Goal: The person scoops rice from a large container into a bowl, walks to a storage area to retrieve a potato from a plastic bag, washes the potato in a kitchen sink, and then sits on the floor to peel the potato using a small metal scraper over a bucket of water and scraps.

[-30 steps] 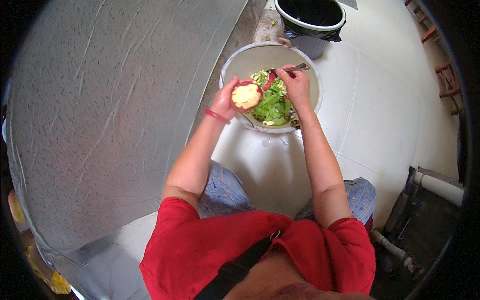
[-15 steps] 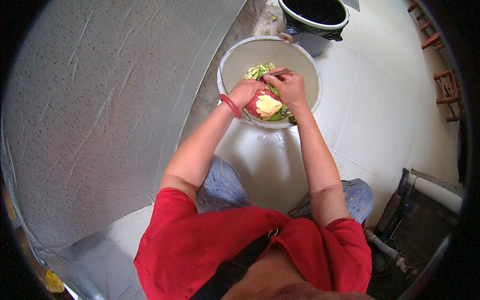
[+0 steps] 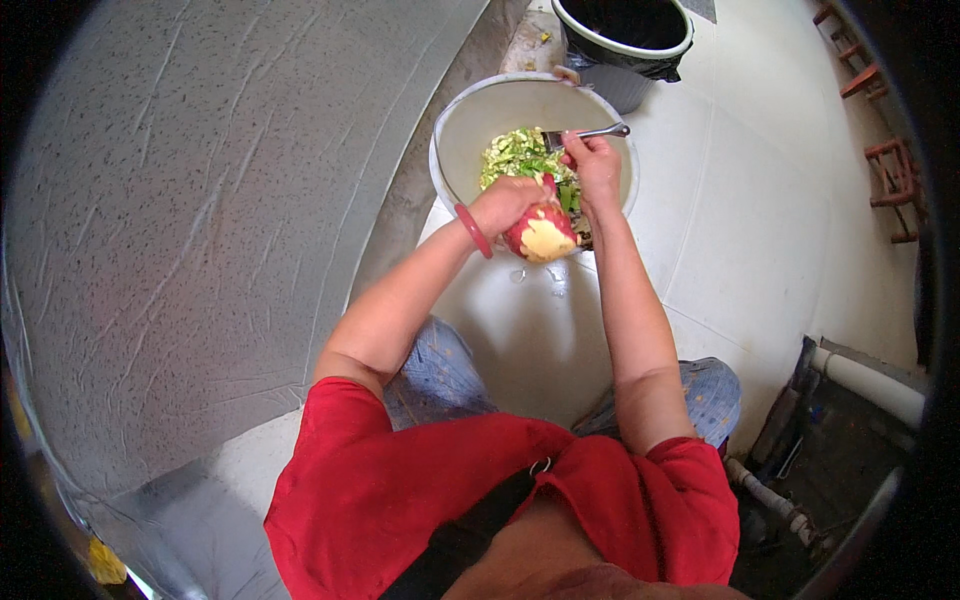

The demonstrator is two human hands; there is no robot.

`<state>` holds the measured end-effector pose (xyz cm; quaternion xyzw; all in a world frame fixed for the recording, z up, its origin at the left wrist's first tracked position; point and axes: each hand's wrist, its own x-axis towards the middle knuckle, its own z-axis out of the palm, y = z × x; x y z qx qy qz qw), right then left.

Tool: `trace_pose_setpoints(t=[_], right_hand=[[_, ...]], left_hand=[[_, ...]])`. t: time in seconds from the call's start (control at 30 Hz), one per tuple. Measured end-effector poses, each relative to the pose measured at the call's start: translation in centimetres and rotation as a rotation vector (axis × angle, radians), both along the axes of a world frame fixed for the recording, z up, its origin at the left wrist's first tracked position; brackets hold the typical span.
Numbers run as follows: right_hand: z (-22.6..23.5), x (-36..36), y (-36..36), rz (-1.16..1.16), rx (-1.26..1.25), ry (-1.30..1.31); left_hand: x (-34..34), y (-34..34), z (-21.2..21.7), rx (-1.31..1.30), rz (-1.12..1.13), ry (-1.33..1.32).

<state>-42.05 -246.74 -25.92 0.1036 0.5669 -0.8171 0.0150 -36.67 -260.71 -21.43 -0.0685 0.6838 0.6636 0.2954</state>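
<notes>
My left hand (image 3: 508, 203) is closed around a large red-skinned root vegetable (image 3: 548, 240), held at the near rim of a pale bucket (image 3: 460, 118). Its lower end is pared to pale yellow flesh, while red skin remains higher up. Between the fingers of my right hand (image 3: 597, 170) is a metal peeler (image 3: 600, 131), its dark, broad head over the bucket and its handle pointing right. The peeler and the vegetable are apart. Green and whitish scraps (image 3: 520, 155) lie inside the bucket below my hands.
Beyond the bucket stands a bin with a black liner (image 3: 630, 30). A grey, plastic-covered surface (image 3: 200, 200) fills the left side. Wooden stools (image 3: 890, 180) line the far right; a white pipe (image 3: 870, 385) runs by a dark recess at the lower right.
My right hand has lifted the peeler up and away from the vegetable, turning its handle to the right. My left hand has brought the vegetable slightly nearer to me, over the rim.
</notes>
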Motion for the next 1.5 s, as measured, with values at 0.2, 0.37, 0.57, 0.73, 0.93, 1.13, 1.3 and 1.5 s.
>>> trace_pose_setpoints(t=[0.2, 0.37, 0.57, 0.73, 0.93, 1.13, 1.3, 1.5], right_hand=[[-1.3, -0.3, 1.9, 0.323, -0.74, -0.364], [0.8, 0.6, 0.9, 0.325, -0.594, -0.212], [1.8, 1.3, -0.2, 0.42, -0.438, -0.035], [1.5, 1.3, -0.6, 0.378, -0.364, 0.004], [2.8, 2.3, -1.6, 0.426, -0.048, 0.147], [2.0, 1.1, -1.1, 0.262, -0.233, 0.076], [1.6, 0.9, -0.8, 0.285, -0.209, 0.005], [1.2, 0.8, 0.2, 0.366, -0.482, -0.043]], left_hand=[[-1.4, -3.1, -1.4, 0.492, 0.186, -0.459], [-2.3, -4.1, -2.4, 0.765, 0.201, -0.427], [-1.8, -3.4, -1.5, 0.614, 0.119, -0.13], [-1.4, -2.8, 0.6, -0.098, 0.042, 0.293], [-0.9, -2.3, -0.3, -0.29, 0.099, 0.452], [-0.7, -2.6, 0.3, 0.118, 0.104, 0.235], [-0.8, -3.4, 0.0, 0.267, 0.062, 0.136], [-1.3, -4.2, -0.7, 0.265, -0.098, 0.239]])
